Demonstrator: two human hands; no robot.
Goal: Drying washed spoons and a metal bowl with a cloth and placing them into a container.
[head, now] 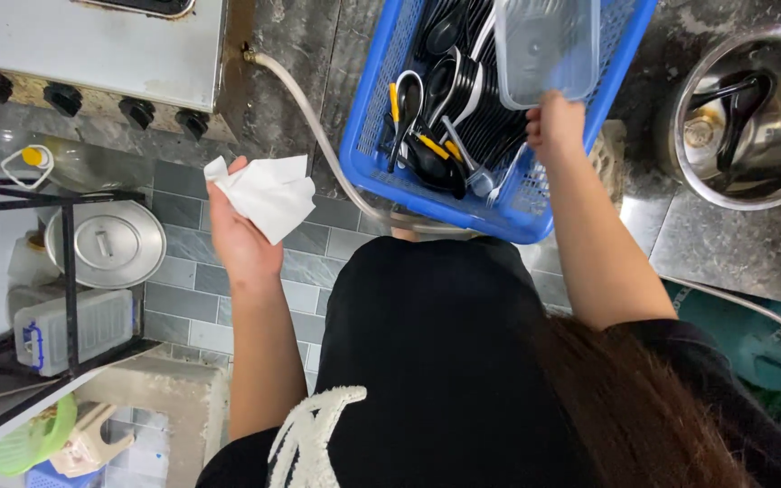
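Note:
My left hand (pixel 239 237) holds a crumpled white paper towel (pixel 268 192) out over the grey tiled floor, to the left of a blue plastic basket (pixel 368 117). My right hand (pixel 553 122) grips the near edge of a clear rectangular plastic container (pixel 549 45) that rests tilted in the basket. The basket is full of black ladles and spoons (pixel 445 90), some with yellow handles. My black shirt fills the lower middle of the view.
A steel pot (pixel 752 176) with black ladles inside stands at the right on the dark counter. A gas stove (pixel 92 54) with black knobs is at top left, a hose (pixel 318 136) running from it. A lidded pot (pixel 108 244) sits under a black rack at left.

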